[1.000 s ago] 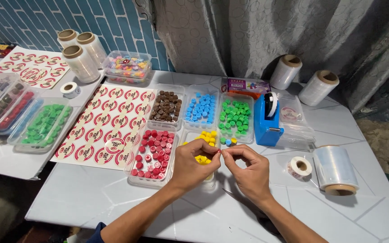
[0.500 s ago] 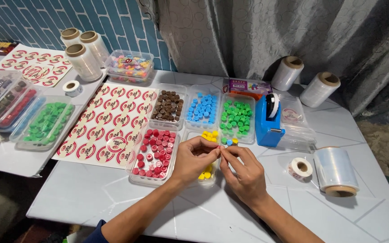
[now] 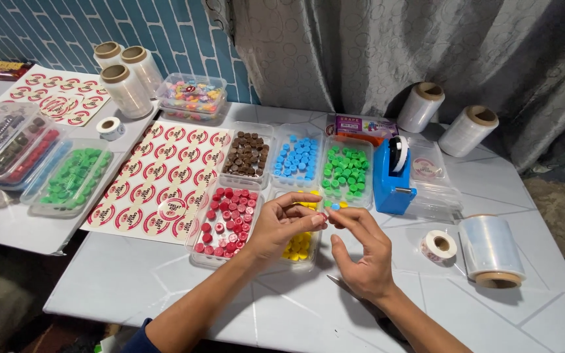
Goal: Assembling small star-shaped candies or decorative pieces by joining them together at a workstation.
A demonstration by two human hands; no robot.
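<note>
My left hand [image 3: 281,225] and my right hand [image 3: 359,252] meet fingertip to fingertip above the tray of yellow pieces [image 3: 301,247]. Between them they pinch a small stack of round coloured pieces [image 3: 329,210], with a red one and a blue one showing. The tray of red pieces [image 3: 225,222] lies just left of my left hand. Behind my hands stand trays of brown pieces [image 3: 246,154], blue pieces [image 3: 297,159] and green pieces [image 3: 346,171].
A sheet of round red-and-white stickers [image 3: 153,179] lies to the left. A blue tape dispenser [image 3: 393,175] stands at right, with a small label roll [image 3: 438,245] and a clear film roll [image 3: 492,252]. More film rolls [image 3: 125,90] and lidded trays [image 3: 70,178] sit at the left.
Both hands have stayed joined over the yellow tray, lifting slightly. The fingers have shifted on the small stack they pinch, and the view has moved closer.
</note>
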